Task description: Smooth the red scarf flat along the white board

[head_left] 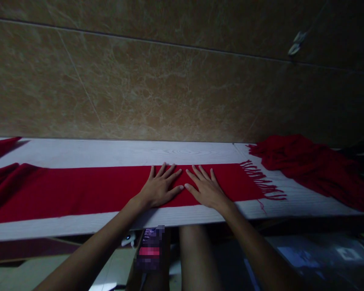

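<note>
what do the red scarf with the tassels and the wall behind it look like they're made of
Scarf: soft matte knit or woven fabric, perhaps wool-like, judging by its folds and twisted fringe. Wall: probably polished stone or glazed tile, given the pale veining and straight joints.

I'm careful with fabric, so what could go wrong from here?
A sideways push from the left hand or right hand might wrinkle the long, flat red fringed cloth. The loose red thread near its fringe could snag. The crumpled red cloth reaches the white wood-grain tabletop's front edge and may slip off.
</note>
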`<state>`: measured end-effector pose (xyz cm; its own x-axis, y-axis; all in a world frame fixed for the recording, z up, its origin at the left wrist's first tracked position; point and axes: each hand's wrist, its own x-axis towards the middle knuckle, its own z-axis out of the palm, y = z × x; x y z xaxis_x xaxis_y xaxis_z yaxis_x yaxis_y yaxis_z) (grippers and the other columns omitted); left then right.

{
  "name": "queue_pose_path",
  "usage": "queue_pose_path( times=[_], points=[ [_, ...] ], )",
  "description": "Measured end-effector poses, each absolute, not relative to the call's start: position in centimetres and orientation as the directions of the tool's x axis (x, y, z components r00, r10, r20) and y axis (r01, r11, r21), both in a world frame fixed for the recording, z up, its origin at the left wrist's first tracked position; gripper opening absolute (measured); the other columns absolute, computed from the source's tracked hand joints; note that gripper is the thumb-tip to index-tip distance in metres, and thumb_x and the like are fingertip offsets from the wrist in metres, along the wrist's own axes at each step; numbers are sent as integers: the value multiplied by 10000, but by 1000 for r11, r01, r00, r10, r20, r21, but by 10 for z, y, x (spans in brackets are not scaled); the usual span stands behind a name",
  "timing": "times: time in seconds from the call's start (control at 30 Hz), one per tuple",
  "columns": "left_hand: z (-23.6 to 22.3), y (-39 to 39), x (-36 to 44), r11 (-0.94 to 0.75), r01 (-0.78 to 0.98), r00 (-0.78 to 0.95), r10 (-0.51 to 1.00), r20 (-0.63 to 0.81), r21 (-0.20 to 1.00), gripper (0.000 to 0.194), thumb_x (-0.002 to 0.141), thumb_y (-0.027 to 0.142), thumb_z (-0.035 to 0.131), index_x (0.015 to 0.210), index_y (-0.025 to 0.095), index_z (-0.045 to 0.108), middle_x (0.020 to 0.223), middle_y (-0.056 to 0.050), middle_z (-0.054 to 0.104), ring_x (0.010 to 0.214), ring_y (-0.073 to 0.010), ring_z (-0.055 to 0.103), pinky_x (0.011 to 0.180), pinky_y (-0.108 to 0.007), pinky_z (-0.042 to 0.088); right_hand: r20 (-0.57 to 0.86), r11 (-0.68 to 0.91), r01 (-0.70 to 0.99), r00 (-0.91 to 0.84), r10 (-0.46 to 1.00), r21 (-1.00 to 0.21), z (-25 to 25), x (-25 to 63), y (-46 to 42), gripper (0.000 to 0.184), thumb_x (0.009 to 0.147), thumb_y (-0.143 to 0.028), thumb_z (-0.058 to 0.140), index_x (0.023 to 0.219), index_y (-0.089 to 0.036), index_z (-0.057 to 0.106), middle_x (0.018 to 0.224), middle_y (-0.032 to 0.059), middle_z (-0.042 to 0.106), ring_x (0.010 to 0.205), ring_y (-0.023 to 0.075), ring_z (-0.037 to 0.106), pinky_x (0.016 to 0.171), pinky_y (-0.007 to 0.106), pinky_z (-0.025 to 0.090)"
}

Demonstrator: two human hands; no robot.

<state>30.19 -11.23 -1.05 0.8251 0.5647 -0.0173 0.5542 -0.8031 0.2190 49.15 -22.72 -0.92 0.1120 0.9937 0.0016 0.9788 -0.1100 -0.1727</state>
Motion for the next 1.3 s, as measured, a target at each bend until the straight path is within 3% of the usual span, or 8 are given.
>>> queue_pose_path(
  times=[0.13,0.3,0.57,1.13,1.3],
  points=[
    [-15,-113,301,-802,556,824,566,-22,219,756,1044,713,373,1673,305,280,1738,-58,149,1621,-389,61,1267,-740,37,-11,-123,975,124,992,-183,-12,490,-229,660,1094,-585,334,1668,-259,317,1755,74,174,1639,306,100,1292,661,38],
    [-13,-112,302,-798,560,821,570,-24,221,771,1031,726,382,1673,311,278,1736,-61,158,1622,-386,59,1263,-744,34,-9,-184,963,186,983,-196,-5,486,-230,711,1060,-660,368,1668,-293,325,1772,80,92,1633,380,-14,1257,726,9],
    [0,-122,301,-791,584,810,583,-65,181,767,1032,680,379,1677,282,266,1735,-85,156,1623,-386,69,1253,-748,40,-75,-207,951,194,978,-230,6,478,-234,750,1054,-670,322,1685,-267,274,1775,70,126,1642,337,36,1278,666,-22],
    [-2,-119,302,-795,580,813,580,-61,177,773,1017,657,391,1674,267,270,1730,-78,152,1619,-395,82,1256,-745,64,-85,-178,918,158,984,-355,14,484,-240,830,1017,-754,314,1678,-254,294,1770,88,139,1641,347,30,1260,704,-69],
    [7,-109,308,-794,572,818,573,-60,205,806,988,746,402,1672,342,265,1736,-46,135,1617,-410,43,1251,-753,48,-67,-218,893,209,976,-394,27,497,-230,848,1004,-784,336,1671,-260,318,1771,99,136,1640,357,31,1257,719,-29]
  ],
)
